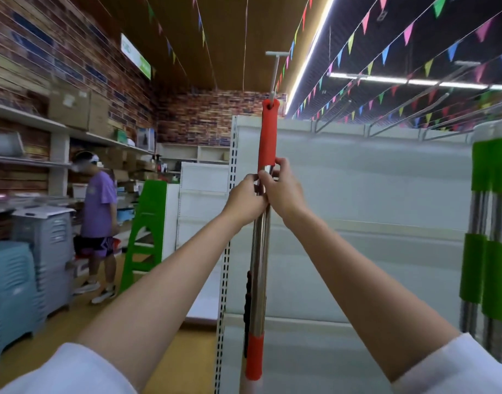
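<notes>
As left hand and right hand fingers clasp the red-gripped pole, stacked bins, contents hidden.

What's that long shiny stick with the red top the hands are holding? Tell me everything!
It is a long shiny metal pole, almost upright before a white shelf panel. A red plastic grip covers its top; the grip's tip has a hole that meets a white hook, so it seems to hang there. A shorter red sleeve wraps it lower down. The left hand and right hand both grip the bare metal just under the top grip. Its bottom end is out of view.
</notes>
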Available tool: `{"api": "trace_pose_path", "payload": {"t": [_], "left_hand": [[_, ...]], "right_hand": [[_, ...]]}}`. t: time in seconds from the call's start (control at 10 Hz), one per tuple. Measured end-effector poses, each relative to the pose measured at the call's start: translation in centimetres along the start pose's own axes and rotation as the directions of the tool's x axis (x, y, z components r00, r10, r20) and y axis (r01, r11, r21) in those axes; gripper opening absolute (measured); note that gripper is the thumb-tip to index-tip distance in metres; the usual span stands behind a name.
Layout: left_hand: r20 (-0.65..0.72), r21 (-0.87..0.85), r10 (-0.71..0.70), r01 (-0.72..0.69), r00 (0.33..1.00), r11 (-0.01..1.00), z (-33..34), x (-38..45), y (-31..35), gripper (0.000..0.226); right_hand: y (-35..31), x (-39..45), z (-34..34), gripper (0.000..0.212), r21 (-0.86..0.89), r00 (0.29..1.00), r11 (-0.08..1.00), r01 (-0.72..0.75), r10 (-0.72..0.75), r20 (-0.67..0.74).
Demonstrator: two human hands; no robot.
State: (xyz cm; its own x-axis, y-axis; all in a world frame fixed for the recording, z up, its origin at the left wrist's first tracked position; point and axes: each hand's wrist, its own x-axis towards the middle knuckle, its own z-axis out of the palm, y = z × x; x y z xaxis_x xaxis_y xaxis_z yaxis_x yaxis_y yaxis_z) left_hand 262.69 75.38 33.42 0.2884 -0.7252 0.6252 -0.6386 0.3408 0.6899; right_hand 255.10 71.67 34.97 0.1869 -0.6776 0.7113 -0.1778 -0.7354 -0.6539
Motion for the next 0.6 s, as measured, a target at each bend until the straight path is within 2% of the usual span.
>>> {"api": "trace_pose_path", "payload": {"t": [0.2,0.3,0.4,0.5,0.6], "left_hand": [[-0.010,0.026,0.027,-0.027,1.000,0.999,0.6,-1.2,0.0,0.039],[0.020,0.049,0.094,-0.095,0.995,0.994,1.7,-2.9,-1.5,0.044],[-0.010,0.065,0.109,-0.108,0.994,0.992,3.1,-6.5,-4.6,0.052],[-0.111,0.013,0.124,-0.124,0.986,0.992,4.7,-12.0,-7.8,0.032],[-0.026,-0.074,0.039,-0.041,0.999,0.996,6.1,-16.2,-9.7,0.019]], "right_hand": [[0.0,-0.5,-0.3,0.028,0.002,0.999,0.999,-0.040,0.040,-0.015],[1.0,-1.9,-0.5,0.028,0.001,0.997,0.997,-0.079,0.079,-0.004],[3.8,-5.4,-0.8,0.033,0.043,0.982,0.982,-0.186,0.183,0.053],[7.5,-10.4,-1.2,0.033,0.041,0.952,0.957,-0.287,0.280,0.126],[10.7,-15.1,-1.5,0.029,0.069,0.887,0.897,-0.437,0.417,0.196]]}}
